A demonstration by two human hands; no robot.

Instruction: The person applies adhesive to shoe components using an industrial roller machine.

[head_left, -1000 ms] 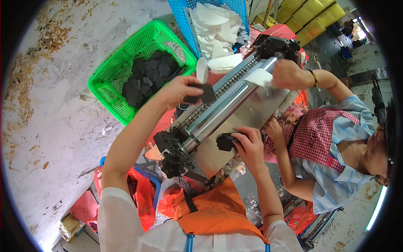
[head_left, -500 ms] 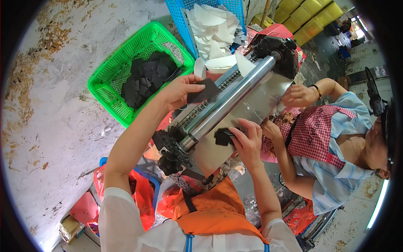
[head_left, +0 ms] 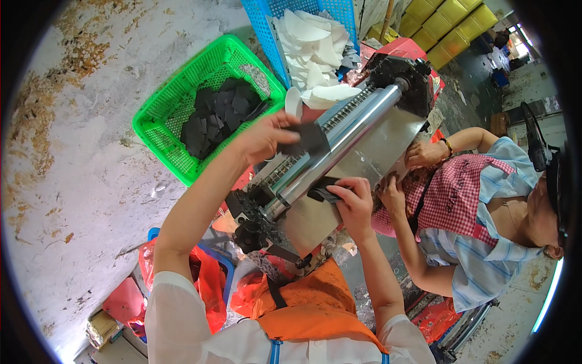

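My left hand is closed on a flat black piece, somewhat blurred, over the near side of a machine's long shiny roller. On the roller's other side my right hand pinches a small stack of black pieces between thumb and fingers. The stack is just above the machine's metal plate, close to the roller. Whether it touches the plate I cannot tell. Behind my left hand, a green basket holds a heap of similar black pieces.
A blue basket with white curved pieces stands beyond the green one. At right a co-worker in a checked apron has both hands by the plate's edge. A black knob juts from the machine's near end. Yellow boxes are stacked far off.
My left hand has moved slightly right with its black piece, closer to the roller. My right hand's stack has tilted. A white piece by the roller's far end is gone from there.
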